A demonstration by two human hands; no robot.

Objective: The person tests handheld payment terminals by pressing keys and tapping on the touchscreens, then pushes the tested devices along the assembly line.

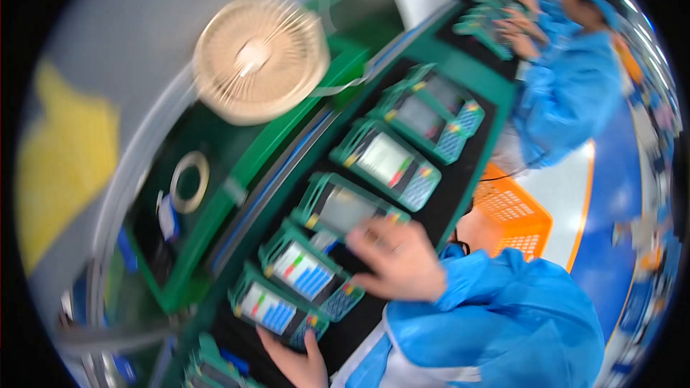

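A slanting row of handheld terminals with green frames, screens and keypads lies in front of me. My left hand, fingers and thumb apart, is at the keypad end of the nearest lit terminal; it seems to touch its edge. Beside that lies a second lit terminal. My right hand, slightly blurred, hovers with thumb and fingers apart between this one and a grey-screened terminal, hiding part of both. I see nothing held in it. Farther along is a white-screened terminal.
Black matting covers the green bench. Left of it, a round beige fan stands by a green-edged tray with a tape roll. A co-worker in blue handles terminals at the far right. An orange basket is right of the bench.
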